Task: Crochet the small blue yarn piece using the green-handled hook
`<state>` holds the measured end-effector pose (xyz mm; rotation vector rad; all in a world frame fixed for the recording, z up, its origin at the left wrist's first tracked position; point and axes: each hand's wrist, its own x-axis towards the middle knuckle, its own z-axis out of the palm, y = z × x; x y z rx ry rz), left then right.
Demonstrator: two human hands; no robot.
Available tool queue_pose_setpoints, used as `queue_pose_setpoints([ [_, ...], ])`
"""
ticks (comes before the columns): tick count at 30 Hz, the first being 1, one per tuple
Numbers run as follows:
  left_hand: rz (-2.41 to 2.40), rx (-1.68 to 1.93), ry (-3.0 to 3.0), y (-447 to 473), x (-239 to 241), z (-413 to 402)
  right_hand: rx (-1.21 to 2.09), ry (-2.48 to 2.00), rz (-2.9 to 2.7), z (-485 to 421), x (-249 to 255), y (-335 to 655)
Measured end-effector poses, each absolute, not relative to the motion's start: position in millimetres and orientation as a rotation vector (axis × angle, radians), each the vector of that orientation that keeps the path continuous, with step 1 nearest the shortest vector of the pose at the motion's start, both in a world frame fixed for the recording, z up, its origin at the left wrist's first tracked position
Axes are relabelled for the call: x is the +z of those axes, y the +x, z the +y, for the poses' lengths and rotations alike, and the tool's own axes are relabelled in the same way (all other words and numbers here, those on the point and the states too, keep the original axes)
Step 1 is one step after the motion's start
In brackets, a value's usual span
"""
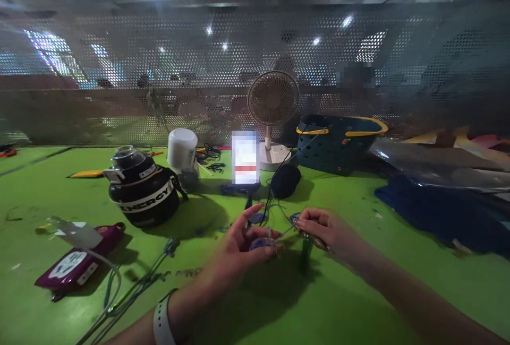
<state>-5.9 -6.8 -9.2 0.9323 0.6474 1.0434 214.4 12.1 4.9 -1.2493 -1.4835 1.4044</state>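
Observation:
My left hand [243, 244] pinches a small blue crocheted piece [260, 243] just above the green table [326, 302], its index finger stretched up with blue yarn [279, 209] running over it. A white watch band wraps that wrist. My right hand [322, 228] is closed around a thin crochet hook [308, 239], its tip at the blue piece. The yarn leads back to a dark blue yarn ball [285, 180] on the table behind my hands.
A black jug marked ENERGY [143, 188], a white cup [182, 148], a standing phone [245, 157], a small fan [273, 117] and a teal basket [338, 140] stand at the back. A magenta case [77, 262] and cords lie left; dark blue cloth [442, 212] lies right.

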Motion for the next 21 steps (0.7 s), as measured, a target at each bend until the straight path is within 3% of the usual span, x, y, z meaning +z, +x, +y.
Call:
queue_pose_setpoints([
  [4, 0.604, 1.033, 0.917, -7, -9, -7, 1.197, -1.362, -1.494, 20, 7, 229],
  [9, 0.552, 1.031, 0.943, -4, -9, -7, 0.112, -1.679, -1.746, 29, 24, 258],
  [11, 0.552, 1.015, 0.968, -2, -7, -8, -0.015, -1.671, -1.837, 22, 31, 255],
  [12, 0.553, 0.999, 0.978, -2, -6, -9, 0.076, -1.602, -1.899, 17, 34, 250],
  [17, 0.580, 0.926, 0.993, 0, -2, -11, 1.140, -1.053, -2.173, -4, 46, 208],
  [21, 0.595, 0.962, 1.012, 0, -7, -9, 1.327, -1.069, -2.123, 5, 46, 198],
])
